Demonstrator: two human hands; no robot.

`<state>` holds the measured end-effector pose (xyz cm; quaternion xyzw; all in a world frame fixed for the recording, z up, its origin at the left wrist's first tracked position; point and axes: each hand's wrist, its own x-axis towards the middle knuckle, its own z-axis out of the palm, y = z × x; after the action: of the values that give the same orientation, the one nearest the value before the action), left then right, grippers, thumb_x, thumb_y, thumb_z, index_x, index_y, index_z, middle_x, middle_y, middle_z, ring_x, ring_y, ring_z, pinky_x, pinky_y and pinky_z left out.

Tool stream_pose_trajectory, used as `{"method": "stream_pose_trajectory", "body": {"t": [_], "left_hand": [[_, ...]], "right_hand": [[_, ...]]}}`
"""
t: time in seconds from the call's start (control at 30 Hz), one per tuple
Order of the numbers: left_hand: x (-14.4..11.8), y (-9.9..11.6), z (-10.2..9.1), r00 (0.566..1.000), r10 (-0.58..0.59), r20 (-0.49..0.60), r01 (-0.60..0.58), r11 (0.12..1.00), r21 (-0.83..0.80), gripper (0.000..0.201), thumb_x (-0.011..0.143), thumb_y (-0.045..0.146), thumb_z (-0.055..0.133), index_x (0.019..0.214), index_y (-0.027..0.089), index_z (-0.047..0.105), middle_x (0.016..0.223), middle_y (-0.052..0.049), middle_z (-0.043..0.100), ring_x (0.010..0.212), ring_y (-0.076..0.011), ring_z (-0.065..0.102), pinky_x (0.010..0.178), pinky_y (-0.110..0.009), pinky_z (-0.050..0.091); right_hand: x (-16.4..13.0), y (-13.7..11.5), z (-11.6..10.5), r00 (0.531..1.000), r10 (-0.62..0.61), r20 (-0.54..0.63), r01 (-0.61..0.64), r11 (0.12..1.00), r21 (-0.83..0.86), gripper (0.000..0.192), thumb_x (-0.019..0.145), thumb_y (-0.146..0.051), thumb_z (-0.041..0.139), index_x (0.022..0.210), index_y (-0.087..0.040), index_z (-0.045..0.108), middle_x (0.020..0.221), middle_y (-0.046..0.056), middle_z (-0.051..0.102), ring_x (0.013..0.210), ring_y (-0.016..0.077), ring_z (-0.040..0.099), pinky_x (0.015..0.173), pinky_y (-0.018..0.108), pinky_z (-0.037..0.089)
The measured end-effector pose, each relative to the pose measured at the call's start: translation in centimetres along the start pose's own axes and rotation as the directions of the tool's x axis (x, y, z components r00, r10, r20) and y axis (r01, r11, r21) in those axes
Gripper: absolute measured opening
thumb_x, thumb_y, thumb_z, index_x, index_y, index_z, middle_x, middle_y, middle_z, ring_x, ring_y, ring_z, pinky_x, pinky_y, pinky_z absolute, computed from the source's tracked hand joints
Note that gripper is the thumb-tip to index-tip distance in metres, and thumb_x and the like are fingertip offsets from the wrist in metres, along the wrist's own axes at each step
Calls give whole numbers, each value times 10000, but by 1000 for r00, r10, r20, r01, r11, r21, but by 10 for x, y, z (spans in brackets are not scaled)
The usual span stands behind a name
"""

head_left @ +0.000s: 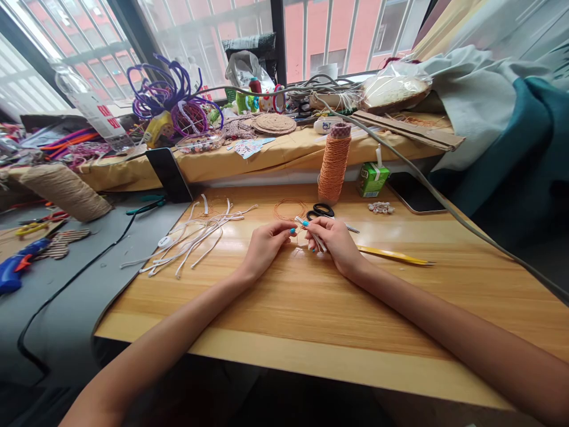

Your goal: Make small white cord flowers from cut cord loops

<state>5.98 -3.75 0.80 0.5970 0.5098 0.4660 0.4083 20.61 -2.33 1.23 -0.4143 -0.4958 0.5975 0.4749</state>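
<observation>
My left hand (265,243) and my right hand (335,240) meet over the middle of the wooden table (311,308). My right hand grips a short white strip (311,232) with thin orange thread around it. My left hand pinches the thread at the strip's near end. A tall spool of orange thread (333,163) stands just behind the hands, with a small coil of the same thread (288,209) and black-handled scissors (320,211) lying before it. A loose pile of white strips (195,234) lies to the left.
A yellow tool (391,255) lies right of my right hand. A green drink carton (372,178), small beads (381,207) and a dark tablet (413,193) sit at the back right. A grey cable (444,207) crosses the table. A cluttered shelf (267,157) runs behind; a blue glue gun (18,267) lies far left.
</observation>
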Motion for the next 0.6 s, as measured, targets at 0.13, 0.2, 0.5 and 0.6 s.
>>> {"method": "stream_pose_trajectory", "body": {"t": [0.13,0.2,0.5,0.6], "left_hand": [[0,-1,-1,999,50,12,-51,993,105,229,713,208,518,878,148,664,796,-33,660,673,-103,551,635,-199,410],[0,-2,-1,997,68,19,-70,990,124,225,721,212,509,872,157,666,783,-26,655,651,-100,542,610,-196,404],[0,-3,-2,996,85,33,-89,984,153,224,732,196,484,862,154,660,688,-11,606,574,-88,473,526,-187,364],[1,-2,-1,994,89,61,-96,989,113,207,720,189,500,840,151,664,725,-18,627,613,-97,493,574,-197,381]], "right_hand": [[0,-1,0,1000,0,2,0,1000,-6,140,654,-256,573,577,-149,526,493,-29,549,370,51,467,371,169,350],[0,0,0,1000,-7,3,7,1000,-9,139,657,-253,570,575,-149,525,496,-28,550,374,51,467,376,171,349],[2,4,-1,1000,-23,10,23,999,-28,147,664,-261,572,587,-146,521,509,-29,552,384,55,480,386,175,350],[1,3,-1,1000,-20,23,20,1000,-13,155,654,-270,587,587,-146,522,520,-32,555,395,56,486,398,176,361]]}}
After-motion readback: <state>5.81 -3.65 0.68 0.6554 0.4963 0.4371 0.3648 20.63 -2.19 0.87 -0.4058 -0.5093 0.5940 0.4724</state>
